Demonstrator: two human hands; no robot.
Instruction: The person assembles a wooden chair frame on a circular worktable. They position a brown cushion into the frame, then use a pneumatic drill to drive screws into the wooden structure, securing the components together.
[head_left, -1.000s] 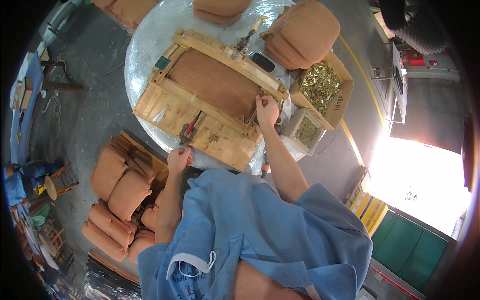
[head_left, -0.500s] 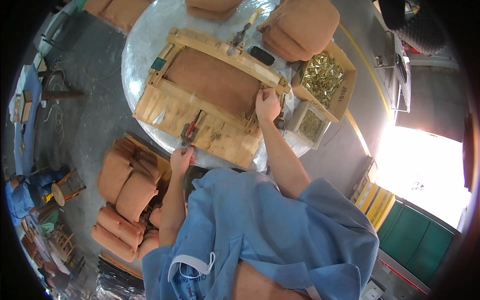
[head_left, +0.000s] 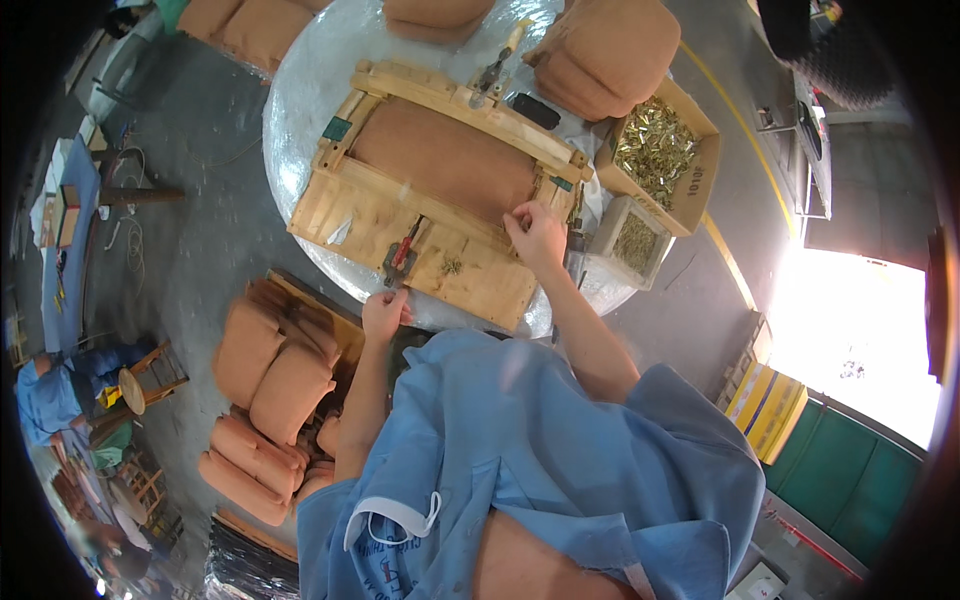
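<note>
A wooden clamping jig (head_left: 330,207) lies on a round table wrapped in clear plastic. A flat brown padded panel (head_left: 445,150) sits inside its frame. My right hand (head_left: 540,240) is at the frame's near right corner, its thumb and fingers pinched together at the panel's edge; what they hold, if anything, is too small to make out. My left hand (head_left: 385,315) is closed just off the board's near edge, below a red-handled toggle clamp (head_left: 402,257); its grip is hidden. A small heap of metal pieces (head_left: 452,266) rests on the board beside the clamp.
Right of the jig stand a carton of brass-coloured metal parts (head_left: 690,185) and a smaller box of fine pieces (head_left: 610,235). A second toggle clamp (head_left: 490,75), a black block (head_left: 537,110) and brown cushions (head_left: 605,60) are behind. More cushions (head_left: 275,370) are stacked at the left.
My right hand has moved from the frame's right end rail nearer to me, uncovering a green patch there. My left hand stays by the board's near edge. The whole view has shifted slightly.
</note>
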